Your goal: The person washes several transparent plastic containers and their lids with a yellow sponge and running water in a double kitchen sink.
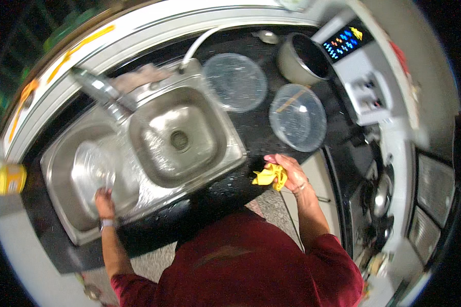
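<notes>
We have our left hand (104,203) low in the left basin (61,194) of the steel sink, its fingers curled at the near rim of a clear round piece (93,166); blur and glare keep us from telling whether it is a bowl or a lid. Our right hand (294,175) is at the front edge of the black counter (215,204), right of the sink, with fingers closed around a bunched yellow cloth (271,176).

The likeliest slip, we judge, is on the left — the clear piece looks smooth and probably wet, and only its rim is held, so it could slide loose and knock the steel wall. On the right, the cloth's loose end could snag or drop over the front edge if our fingers slacken.

A clear bowl (298,117) stands just beyond our right hand, toward the counter's right side; a careless swing of the knuckles could shove it toward the light-coloured pot (298,64) behind it. Drops dot the counter's front edge, so anything set there might skid. The other clear round container (234,82), near the sink's back right corner, seems safer — well apart from both hands.
</notes>
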Demonstrator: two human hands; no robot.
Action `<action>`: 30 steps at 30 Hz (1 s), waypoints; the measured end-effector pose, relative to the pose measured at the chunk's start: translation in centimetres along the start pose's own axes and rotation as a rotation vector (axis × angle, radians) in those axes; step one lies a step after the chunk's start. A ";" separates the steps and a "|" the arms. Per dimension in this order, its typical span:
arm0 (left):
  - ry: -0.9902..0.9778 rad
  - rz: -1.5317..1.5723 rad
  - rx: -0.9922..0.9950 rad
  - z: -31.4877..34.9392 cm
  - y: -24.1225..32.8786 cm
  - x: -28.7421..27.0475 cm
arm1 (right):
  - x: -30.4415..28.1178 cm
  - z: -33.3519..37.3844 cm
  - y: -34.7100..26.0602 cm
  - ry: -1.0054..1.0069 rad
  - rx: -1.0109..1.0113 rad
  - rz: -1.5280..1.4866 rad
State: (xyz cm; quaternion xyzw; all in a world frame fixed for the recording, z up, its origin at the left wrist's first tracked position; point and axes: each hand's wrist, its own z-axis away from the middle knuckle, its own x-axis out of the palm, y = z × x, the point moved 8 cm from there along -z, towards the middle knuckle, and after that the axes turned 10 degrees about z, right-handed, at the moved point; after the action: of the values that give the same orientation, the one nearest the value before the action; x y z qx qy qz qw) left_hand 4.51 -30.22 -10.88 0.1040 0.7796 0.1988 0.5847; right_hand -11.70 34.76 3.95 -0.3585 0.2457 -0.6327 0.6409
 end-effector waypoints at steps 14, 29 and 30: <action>-0.324 -0.014 0.135 -6.7 31.2 -6.8 | 14.9 -3.4 -4.9 -0.406 -0.364 0.297; -0.110 -0.002 0.114 -13.3 32.6 -2.9 | 23.9 -10.3 4.3 -0.632 -1.040 1.635; -0.070 0.362 -0.165 -13.2 30.3 -2.1 | 23.7 -10.9 4.1 -0.602 -1.056 1.596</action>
State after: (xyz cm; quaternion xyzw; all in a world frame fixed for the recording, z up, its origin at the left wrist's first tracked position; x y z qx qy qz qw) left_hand -9.54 -6.30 7.12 0.2010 0.7083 0.3602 0.5728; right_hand -15.63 9.53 -2.76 -0.4723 0.4913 0.2894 0.6722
